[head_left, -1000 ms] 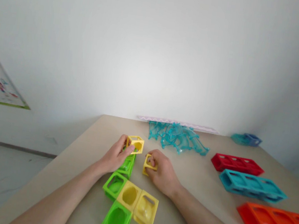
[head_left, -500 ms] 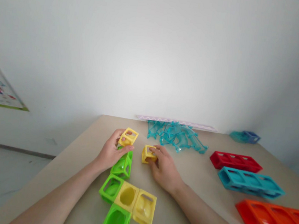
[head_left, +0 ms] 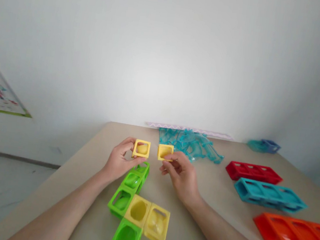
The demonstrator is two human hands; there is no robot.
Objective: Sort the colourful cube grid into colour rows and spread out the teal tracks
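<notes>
My left hand (head_left: 121, 157) is closed on a yellow cube block (head_left: 141, 149), held up with a rounded bulge showing in its open face. Level with it and a short gap to the right, a second yellow cube block (head_left: 165, 152) is pinched in my right hand (head_left: 181, 174). Below my left hand lies a row of green cube blocks (head_left: 133, 180). Two further yellow cube blocks (head_left: 147, 218) sit side by side at the near end of that row. In front of them is another green cube block (head_left: 125, 239).
Translucent teal pieces (head_left: 190, 144) lie heaped at the table's back edge. On the right stand a red block row (head_left: 253, 173), a teal block row (head_left: 270, 195) and an orange block row (head_left: 294, 236). A dark blue block (head_left: 270, 146) is in the far right corner.
My right hand has lifted its yellow block off the table and turned it. My left hand has tilted its block so that the open face points toward me. The two blocks are now level.
</notes>
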